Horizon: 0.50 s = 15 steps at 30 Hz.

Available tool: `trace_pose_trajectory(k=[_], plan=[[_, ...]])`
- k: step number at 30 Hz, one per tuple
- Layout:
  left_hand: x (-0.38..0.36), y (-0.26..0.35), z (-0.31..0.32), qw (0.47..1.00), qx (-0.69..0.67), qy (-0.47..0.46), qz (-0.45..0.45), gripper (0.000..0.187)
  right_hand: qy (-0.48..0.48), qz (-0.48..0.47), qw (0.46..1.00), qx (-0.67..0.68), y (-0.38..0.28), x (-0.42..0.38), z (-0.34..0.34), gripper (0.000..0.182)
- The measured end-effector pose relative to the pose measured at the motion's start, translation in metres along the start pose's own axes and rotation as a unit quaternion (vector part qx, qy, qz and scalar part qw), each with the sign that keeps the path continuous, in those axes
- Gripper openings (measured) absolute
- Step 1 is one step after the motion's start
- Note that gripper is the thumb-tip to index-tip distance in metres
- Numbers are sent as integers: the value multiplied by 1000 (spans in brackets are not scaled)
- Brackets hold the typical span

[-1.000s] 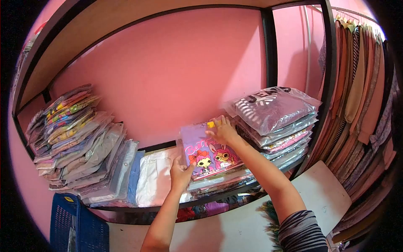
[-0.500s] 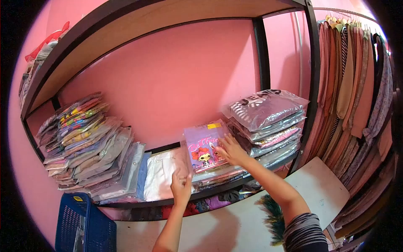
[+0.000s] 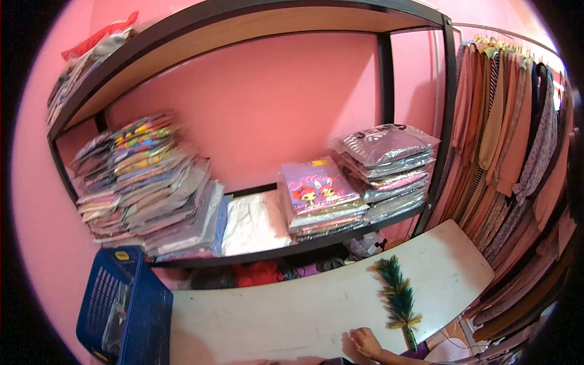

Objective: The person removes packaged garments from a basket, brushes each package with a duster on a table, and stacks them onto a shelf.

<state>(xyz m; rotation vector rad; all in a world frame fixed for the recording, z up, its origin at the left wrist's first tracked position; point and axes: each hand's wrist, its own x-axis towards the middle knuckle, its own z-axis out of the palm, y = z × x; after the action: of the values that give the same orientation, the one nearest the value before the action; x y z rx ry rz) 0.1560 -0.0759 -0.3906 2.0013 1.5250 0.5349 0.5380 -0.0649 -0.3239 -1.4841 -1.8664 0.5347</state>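
Note:
My right hand (image 3: 366, 344) is low over the pale table, near its front edge. Its fingers look loosely curled, and I see nothing in them. To its right lies a green feathery duster (image 3: 398, 295). My left hand is out of view. On the shelf beyond, a purple bagged garment with cartoon figures (image 3: 321, 185) tops a stack of packed clothes (image 3: 328, 219). White folded cloth (image 3: 252, 225) lies to the left of that stack, and a taller pile of bagged clothes (image 3: 395, 149) stands to its right.
A large leaning pile of bagged clothes (image 3: 164, 188) fills the shelf's left part. In front is a blue plastic basket (image 3: 158, 316) on the left of the table (image 3: 261, 328). Hanging garments (image 3: 505, 128) line the right side. The black shelf frame (image 3: 450, 121) rises beside them.
Both hands have left the stack with the purple garment. My right hand has come down toward the table and my left hand is gone from view. The view has shifted, exposing more table.

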Motion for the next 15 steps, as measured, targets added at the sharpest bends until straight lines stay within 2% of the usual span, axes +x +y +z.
trace_pose_trajectory(k=[1, 2, 3, 5, 7, 8, 10, 12, 15], plan=[[-3, -39, 13, 996, 36, 29, 73, 27, -19, -12, 1000, -12, 5, 1, 15, 32], [-5, -20, -7, 977, -192, 3, -90, 24, -40, -26, 999, -23, 7, 4, 30, 36], [0, 9, -32, 977, -191, -5, -96, 23, -56, -34, 998, -22, 6, 10, 42, 36], [17, 55, -89, 995, -30, -4, -96, 29, -101, -43, 993, -39, -5, 27, 64, 40], [20, 53, -122, 996, -75, 40, -21, 29, -107, -78, 990, -47, -27, 40, 83, 41], [16, 66, -147, 995, -78, 46, -30, 27, -91, -97, 990, -55, -38, 46, 92, 42], [9, 82, -193, 993, -85, 84, -21, 25, -142, -138, 979, -42, -61, 58, 103, 45], [-2, 85, -236, 989, -77, 126, 5, 24, -127, -116, 984, -54, -88, 63, 114, 51], [-23, 81, -304, 982, -38, 178, 50, 23, -131, -96, 986, -32, -115, 64, 135, 51]])
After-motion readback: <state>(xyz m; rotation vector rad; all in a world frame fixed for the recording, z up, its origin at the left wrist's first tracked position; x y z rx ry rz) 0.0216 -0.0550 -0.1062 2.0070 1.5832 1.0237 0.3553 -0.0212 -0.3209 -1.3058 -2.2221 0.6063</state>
